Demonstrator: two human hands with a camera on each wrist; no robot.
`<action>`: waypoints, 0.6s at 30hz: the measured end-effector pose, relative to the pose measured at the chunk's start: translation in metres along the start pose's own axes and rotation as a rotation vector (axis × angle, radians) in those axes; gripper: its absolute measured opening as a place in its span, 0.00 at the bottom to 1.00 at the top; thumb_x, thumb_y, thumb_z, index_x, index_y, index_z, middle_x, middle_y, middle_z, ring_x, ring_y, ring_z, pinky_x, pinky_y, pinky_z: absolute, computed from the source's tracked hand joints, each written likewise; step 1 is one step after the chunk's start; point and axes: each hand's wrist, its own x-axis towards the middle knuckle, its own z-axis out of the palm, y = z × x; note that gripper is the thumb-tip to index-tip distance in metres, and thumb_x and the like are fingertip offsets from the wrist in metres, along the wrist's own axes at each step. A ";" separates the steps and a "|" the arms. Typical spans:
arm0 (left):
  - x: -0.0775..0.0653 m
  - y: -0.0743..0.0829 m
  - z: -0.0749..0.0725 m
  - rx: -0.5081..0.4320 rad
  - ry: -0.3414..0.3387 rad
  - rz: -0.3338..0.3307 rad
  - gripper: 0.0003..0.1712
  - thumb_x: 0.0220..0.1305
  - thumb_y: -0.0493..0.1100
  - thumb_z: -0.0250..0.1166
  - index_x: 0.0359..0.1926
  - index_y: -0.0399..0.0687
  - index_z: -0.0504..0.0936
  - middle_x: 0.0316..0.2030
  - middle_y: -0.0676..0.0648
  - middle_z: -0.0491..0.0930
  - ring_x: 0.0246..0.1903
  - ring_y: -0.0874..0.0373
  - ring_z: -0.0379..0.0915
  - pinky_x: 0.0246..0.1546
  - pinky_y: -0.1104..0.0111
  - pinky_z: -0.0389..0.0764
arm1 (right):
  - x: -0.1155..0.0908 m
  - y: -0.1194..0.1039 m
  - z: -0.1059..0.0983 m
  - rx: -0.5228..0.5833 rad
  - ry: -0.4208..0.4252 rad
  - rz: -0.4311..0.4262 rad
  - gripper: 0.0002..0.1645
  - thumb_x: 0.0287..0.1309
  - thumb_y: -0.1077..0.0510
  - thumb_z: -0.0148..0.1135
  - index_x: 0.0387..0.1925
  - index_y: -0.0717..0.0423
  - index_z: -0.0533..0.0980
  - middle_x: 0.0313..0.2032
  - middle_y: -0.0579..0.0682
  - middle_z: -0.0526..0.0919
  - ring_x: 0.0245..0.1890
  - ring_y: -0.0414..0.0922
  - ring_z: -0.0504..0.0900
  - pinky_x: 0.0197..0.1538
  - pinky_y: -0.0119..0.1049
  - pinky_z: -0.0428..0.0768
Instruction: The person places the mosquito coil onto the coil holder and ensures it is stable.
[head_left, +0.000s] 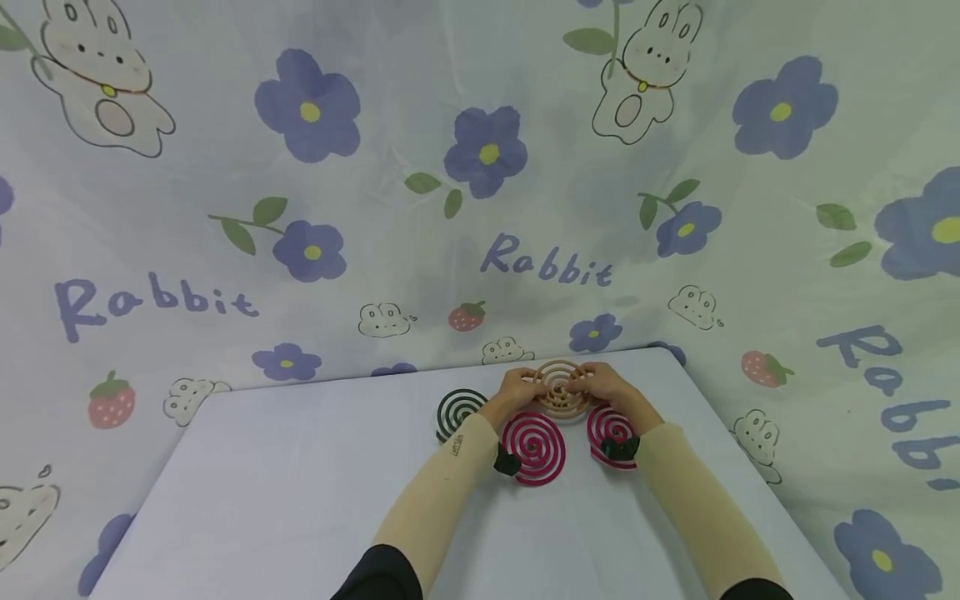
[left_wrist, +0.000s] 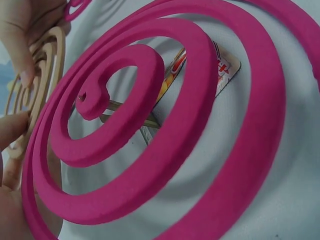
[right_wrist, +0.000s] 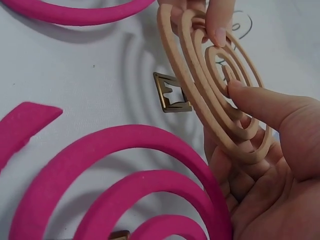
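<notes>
Both hands hold a tan mosquito coil [head_left: 562,414] between them near the far edge of the table. The left hand [head_left: 517,390] grips its left side; the right hand [head_left: 606,385] has the other side. In the right wrist view, the right thumb [right_wrist: 265,102] presses near the centre of the spiral, with the palm behind the coil. Left-hand fingertips [right_wrist: 220,30] touch its upper part. A bronze metal stand [right_wrist: 161,92] is just below the coil. Nearer the person, a pink coil [left_wrist: 200,65] is raised on a metal stand under the left wrist.
Another pink coil [head_left: 617,432] sits below the right wrist, partly covered by it. A dark green coil [head_left: 461,408] is left of the left hand. Beneath the nearer pink coil lies a small printed piece [left_wrist: 227,70]. A patterned cloth [head_left: 420,250] hangs behind the white table [head_left: 285,492].
</notes>
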 end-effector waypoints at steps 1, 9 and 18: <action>0.000 0.000 -0.001 -0.014 -0.006 -0.003 0.22 0.61 0.35 0.68 0.55 0.34 0.75 0.33 0.42 0.79 0.33 0.50 0.81 0.32 0.68 0.82 | 0.000 0.001 0.000 0.000 0.000 -0.005 0.34 0.53 0.52 0.72 0.56 0.66 0.73 0.36 0.54 0.80 0.24 0.42 0.74 0.27 0.34 0.76; -0.001 0.001 -0.003 -0.078 -0.052 -0.032 0.23 0.62 0.34 0.67 0.56 0.32 0.73 0.33 0.39 0.79 0.32 0.48 0.82 0.32 0.65 0.84 | 0.002 0.004 0.002 0.026 -0.007 -0.024 0.31 0.53 0.54 0.72 0.54 0.66 0.74 0.32 0.53 0.81 0.21 0.42 0.75 0.25 0.35 0.77; 0.002 0.000 -0.002 -0.053 -0.037 -0.023 0.21 0.62 0.34 0.67 0.54 0.33 0.75 0.34 0.38 0.81 0.31 0.50 0.82 0.31 0.67 0.83 | 0.002 0.003 0.001 0.028 -0.014 -0.011 0.30 0.54 0.53 0.72 0.54 0.66 0.74 0.29 0.52 0.80 0.21 0.42 0.74 0.25 0.34 0.77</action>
